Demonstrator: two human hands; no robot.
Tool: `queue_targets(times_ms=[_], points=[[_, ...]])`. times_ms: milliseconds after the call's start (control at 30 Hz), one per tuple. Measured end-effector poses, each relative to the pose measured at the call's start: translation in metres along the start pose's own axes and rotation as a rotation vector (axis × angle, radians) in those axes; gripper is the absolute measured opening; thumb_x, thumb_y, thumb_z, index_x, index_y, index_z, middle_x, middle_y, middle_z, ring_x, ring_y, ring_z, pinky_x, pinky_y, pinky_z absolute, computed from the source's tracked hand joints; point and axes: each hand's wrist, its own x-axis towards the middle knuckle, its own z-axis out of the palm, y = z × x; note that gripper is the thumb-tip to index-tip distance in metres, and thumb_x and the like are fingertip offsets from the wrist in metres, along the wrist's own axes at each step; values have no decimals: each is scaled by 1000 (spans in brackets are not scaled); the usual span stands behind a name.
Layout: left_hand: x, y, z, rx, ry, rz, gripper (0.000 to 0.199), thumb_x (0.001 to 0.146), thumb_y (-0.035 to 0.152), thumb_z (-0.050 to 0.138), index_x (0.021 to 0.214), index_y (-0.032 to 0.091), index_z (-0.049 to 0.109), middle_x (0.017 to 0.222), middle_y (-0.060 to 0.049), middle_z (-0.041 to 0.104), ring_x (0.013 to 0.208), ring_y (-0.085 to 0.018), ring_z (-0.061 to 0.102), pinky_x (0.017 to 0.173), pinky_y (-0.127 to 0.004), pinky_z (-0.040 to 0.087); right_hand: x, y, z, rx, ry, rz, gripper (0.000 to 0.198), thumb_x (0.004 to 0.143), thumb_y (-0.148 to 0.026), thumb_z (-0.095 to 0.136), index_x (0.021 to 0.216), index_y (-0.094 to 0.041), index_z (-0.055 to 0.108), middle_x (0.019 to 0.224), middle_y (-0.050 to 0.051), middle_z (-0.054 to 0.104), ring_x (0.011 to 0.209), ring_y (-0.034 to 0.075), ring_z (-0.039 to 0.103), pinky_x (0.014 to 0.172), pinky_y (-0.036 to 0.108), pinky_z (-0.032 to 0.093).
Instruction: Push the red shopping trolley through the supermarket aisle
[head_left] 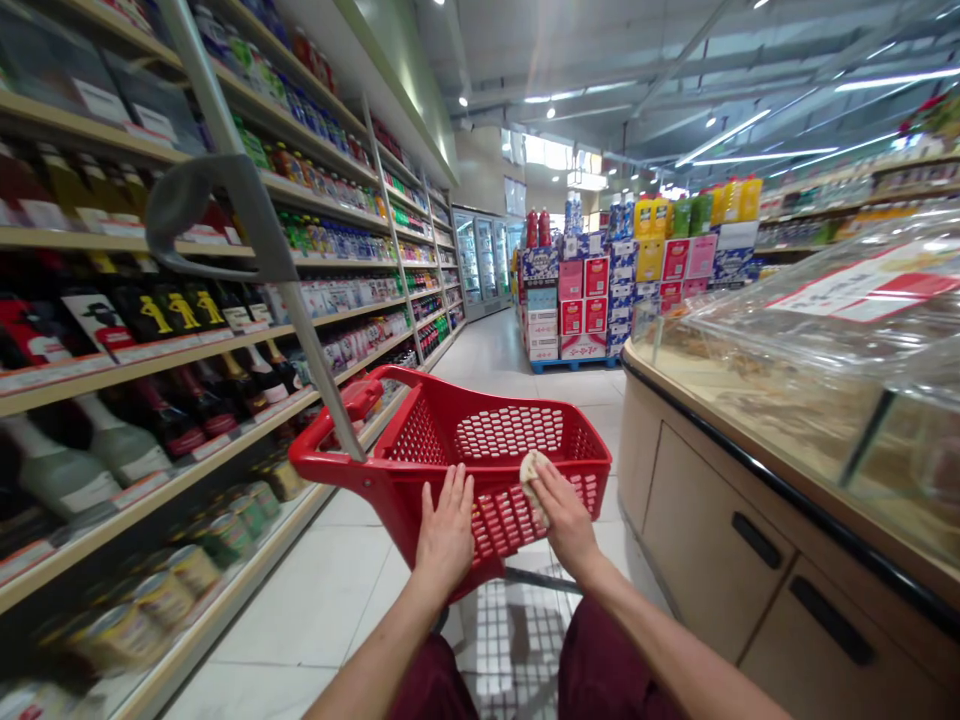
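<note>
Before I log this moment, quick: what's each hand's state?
Left hand: open, at the side of the red cart.
Right hand: holding a pale cloth against the cart.

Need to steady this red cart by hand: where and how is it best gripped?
Probably by the near top rim of the red cart, between the left hand and right hand, coming from the person's side and curling over. That rim is a narrow edge facing the person, and the open top leaves room inside.

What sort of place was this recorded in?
Most likely a supermarket: bottles line shelves on the left, boxes stand stacked ahead, and a red shopping cart is close in front.
</note>
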Motion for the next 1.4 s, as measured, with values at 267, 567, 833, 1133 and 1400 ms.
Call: queue_targets(times_ms=[267, 567, 833, 1133, 1400], points=[[-17, -7, 10, -21, -6, 47, 59, 72, 22, 37, 130, 14, 31, 140, -6, 24, 130, -21, 16, 104, -48, 16, -12, -18, 12, 1, -88, -102, 41, 79, -7, 43, 119, -14, 49, 122, 13, 51, 122, 21, 35, 93, 40, 42], [-33, -16, 13, -64, -2, 33, 56, 73, 20, 36, 129, 13, 32, 139, -8, 27, 129, -21, 20, 104, -48, 16, -11, -33, 28, -14, -182, -134, 36, 77, -6, 46, 111, -15, 55, 116, 11, 55, 119, 20, 40, 92, 38, 43], [-43, -24, 15, -82, -37, -21, 57, 72, 18, 36, 129, 13, 32, 139, -8, 27, 129, -21, 19, 104, -47, 17, 27, -51, 22, 52, -53, -86, 45, 79, -7, 42, 123, -14, 44, 128, 11, 44, 126, 22, 27, 99, 43, 34], [-60, -41, 17, -74, -42, -73, 62, 67, 14, 38, 129, 12, 32, 139, -9, 28, 129, -21, 20, 104, -47, 18, 33, -62, 14, 141, 18, -75, 46, 80, -8, 42, 125, -15, 42, 131, 11, 41, 126, 22, 27, 100, 44, 34], [-69, -50, 18, -41, -22, -83, 62, 67, 15, 38, 129, 12, 31, 139, -8, 27, 129, -21, 19, 103, -47, 19, -2, -73, 47, 114, -178, -233, 35, 77, -7, 46, 110, -15, 56, 107, 10, 61, 111, 21, 48, 87, 37, 47]])
